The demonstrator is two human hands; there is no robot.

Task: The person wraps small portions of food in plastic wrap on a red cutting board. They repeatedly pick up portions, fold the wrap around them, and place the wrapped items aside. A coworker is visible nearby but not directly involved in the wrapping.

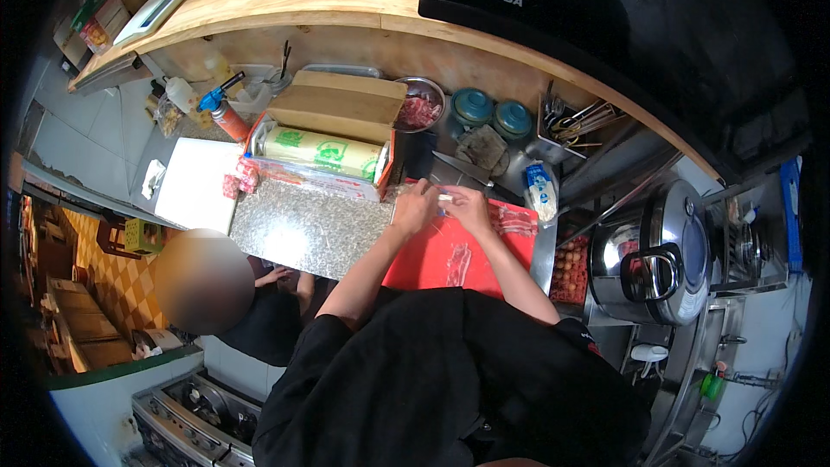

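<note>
My left hand [416, 206] and my right hand [469, 209] meet over the far part of a red cutting board [415, 258], fingers bent inward. A small white item [445, 197] shows between the fingertips, pinched by my right hand; its kind is unclear. What the left fingers grip is hidden behind the hand. One thin strip of raw meat [459, 264] lies flat on the board, between my forearms. More raw meat slices [513, 219] lie at the board's right edge. Beyond the board, a knife [462, 167] rests near a crumpled cloth [483, 149].
A boxed cling film roll [324, 150], a gas torch [227, 113] and a white board [198, 181] stand left. Behind are a meat bowl [420, 107] and lidded teal bowls [473, 107]. A mushroom pack [540, 191] and large steel cooker [648, 253] are right. Another person [269, 327] is left.
</note>
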